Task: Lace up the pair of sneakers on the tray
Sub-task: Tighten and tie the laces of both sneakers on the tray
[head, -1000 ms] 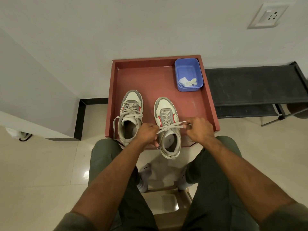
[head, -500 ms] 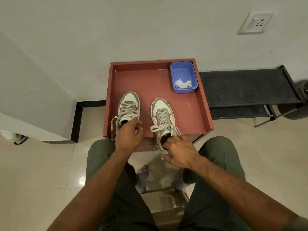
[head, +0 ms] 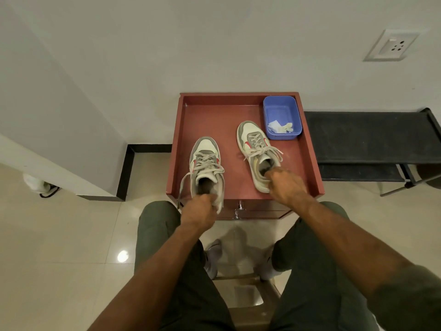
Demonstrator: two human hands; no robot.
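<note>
Sneakers sit on the red tray (head: 214,115); the left sneaker (head: 207,167) is gripped at its heel by the left hand (head: 199,210); the right sneaker (head: 259,155), beside a blue tub (head: 281,108), has the right hand (head: 285,185) closed on its heel collar, laces tied.

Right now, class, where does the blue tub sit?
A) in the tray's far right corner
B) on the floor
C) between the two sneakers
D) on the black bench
A: the blue tub rests inside the red tray, in its far right corner, beyond the right sneaker.
</note>
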